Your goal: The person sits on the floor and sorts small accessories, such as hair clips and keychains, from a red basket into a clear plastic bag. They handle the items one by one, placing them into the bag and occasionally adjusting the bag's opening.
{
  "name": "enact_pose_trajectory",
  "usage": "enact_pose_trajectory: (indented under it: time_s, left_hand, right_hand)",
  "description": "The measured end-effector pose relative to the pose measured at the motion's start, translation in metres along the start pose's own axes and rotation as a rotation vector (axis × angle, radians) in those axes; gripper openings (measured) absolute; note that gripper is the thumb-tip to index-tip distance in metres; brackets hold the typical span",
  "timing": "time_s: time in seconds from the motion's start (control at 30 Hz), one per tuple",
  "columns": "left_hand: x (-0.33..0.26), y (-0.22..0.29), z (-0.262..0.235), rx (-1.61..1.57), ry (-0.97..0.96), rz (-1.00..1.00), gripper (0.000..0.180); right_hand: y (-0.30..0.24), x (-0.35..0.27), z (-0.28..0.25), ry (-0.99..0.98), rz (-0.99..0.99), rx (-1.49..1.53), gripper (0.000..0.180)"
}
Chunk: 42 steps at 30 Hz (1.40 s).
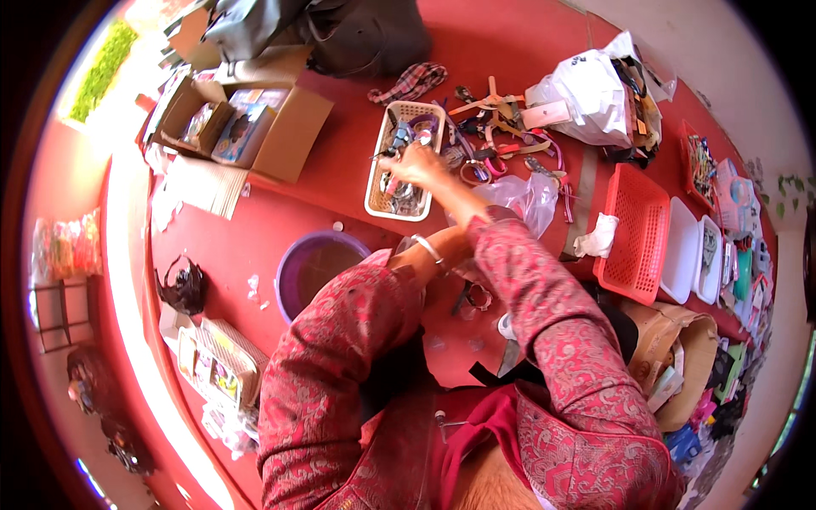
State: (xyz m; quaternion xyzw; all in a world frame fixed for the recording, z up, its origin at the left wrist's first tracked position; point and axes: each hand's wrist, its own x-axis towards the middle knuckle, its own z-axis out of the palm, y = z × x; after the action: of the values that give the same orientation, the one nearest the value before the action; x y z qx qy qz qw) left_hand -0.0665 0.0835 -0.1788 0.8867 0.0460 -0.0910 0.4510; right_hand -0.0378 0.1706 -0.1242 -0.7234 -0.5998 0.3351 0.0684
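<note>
My right hand [415,165] reaches over a cream plastic basket [371,191] at the upper middle. Its fingers look stretched and apart, with no held thing that I can make out. Watches and straps [408,200], too jumbled to tell apart, lie in the basket. My left arm, with a pale bangle [427,249] on the wrist, passes beneath the right forearm. Most of my left hand [455,244] is hidden there, close to a clear plastic bag [518,204]; its fingers do not show. Collars or straps [493,119] in several colours are heaped right of the basket.
A purple tub [285,276] stands left of my arms. An open cardboard box [293,136] and a black bag [365,38] sit at the far left and back. Rightward are a white plastic bag [582,93], a red basket [629,225] and white trays [677,246].
</note>
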Motion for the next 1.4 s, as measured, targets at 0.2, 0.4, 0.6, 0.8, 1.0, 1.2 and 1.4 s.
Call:
enact_pose_trajectory:
  time_s: [0.2,0.4,0.6,0.8,1.0,1.2,1.4]
  left_hand:
    - [-0.025,0.028,-0.008,-1.373,0.177,-0.503,0.04]
    - [-0.036,0.03,-0.01,-0.967,0.173,-0.301,0.041]
    - [-0.013,-0.01,0.0,-0.053,0.137,0.06,0.045]
    - [-0.015,-0.013,0.003,-0.725,0.021,-0.133,0.026]
    - [-0.004,-0.019,0.0,-0.313,0.012,0.046,0.028]
    - [-0.014,-0.042,0.021,-0.813,0.021,0.017,0.044]
    - [-0.01,-0.016,-0.007,-0.312,-0.03,-0.025,0.037]
  right_hand:
    - [0.018,0.041,0.025,0.006,0.131,0.136,0.035]
    - [0.019,0.044,0.031,0.07,0.101,0.163,0.028]
    - [0.04,0.06,0.03,-0.173,0.136,0.97,0.013]
    - [0.074,0.065,-0.015,0.119,-0.263,1.056,0.008]
    - [0.032,0.08,-0.013,0.226,-0.779,-0.115,0.02]
    - [0.032,0.082,0.018,0.173,-0.718,-0.624,0.015]
    - [0.051,0.078,-0.001,0.206,-0.768,-0.756,0.014]
